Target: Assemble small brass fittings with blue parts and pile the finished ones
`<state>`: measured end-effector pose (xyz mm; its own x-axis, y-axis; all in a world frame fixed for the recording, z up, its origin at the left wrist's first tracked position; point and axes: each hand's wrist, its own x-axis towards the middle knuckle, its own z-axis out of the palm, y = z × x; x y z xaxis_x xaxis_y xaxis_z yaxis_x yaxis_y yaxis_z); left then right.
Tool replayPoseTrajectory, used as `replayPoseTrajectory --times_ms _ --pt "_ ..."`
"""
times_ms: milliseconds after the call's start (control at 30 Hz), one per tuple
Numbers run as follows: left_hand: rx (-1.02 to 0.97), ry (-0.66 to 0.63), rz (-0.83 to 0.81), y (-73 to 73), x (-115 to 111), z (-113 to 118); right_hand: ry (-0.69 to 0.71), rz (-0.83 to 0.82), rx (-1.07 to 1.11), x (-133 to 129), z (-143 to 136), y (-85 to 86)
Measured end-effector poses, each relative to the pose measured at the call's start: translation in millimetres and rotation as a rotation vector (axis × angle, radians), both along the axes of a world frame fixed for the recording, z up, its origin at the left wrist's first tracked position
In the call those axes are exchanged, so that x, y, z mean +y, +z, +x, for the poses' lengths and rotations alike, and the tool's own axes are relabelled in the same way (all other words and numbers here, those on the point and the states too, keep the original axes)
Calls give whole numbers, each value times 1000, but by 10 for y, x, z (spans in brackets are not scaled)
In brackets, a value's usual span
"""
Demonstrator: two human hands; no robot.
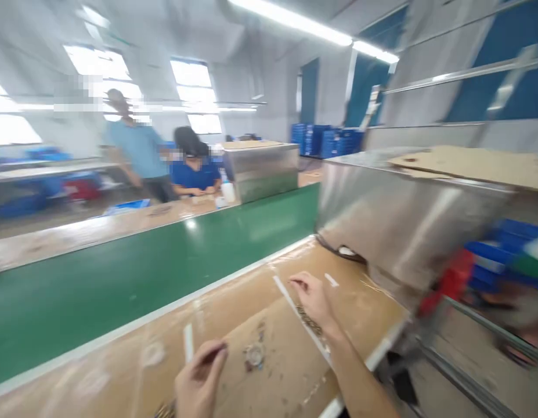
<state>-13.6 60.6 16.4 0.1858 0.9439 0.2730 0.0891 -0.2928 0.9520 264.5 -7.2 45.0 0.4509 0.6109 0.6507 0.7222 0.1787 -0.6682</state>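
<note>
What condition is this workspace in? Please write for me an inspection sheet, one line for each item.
Surface: brown worktop beside a green belt, glossy in places.
Work things: small round piece among bits between the hands; chain-like pile by the right wrist.
Clutter: white strips on the worktop.
Hands: left hand and right hand, fingers curled; contents of each grip too blurred to tell.
Cables: none certain; dark curved strip at the metal box is unclear.
Surroundings: across the belt, a standing person and a seated person; blue crates farther back.
</note>
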Motion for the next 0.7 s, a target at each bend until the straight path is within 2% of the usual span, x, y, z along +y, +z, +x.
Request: replayPoseTrajectory --times_ms 100,133,200,300,467,700 --pt "-154 4 -38 42 14 167 212 33 90 141 -113 107" --pt "-165 -40 -71 20 26 214 267 39 119 188 -170 118" --pt "-231 -29 -121 -68 38 273 360 34 174 255 -309 98" --pt "-327 20 -189 -258 32 286 475 -22 243 292 -519 -23" --pt "-430 68 -255 -518 -7 269 552 -77 342 266 -732 -224" --pt "-472 14 -238 -660 -112 319 630 -62 361 202 -837 -255"
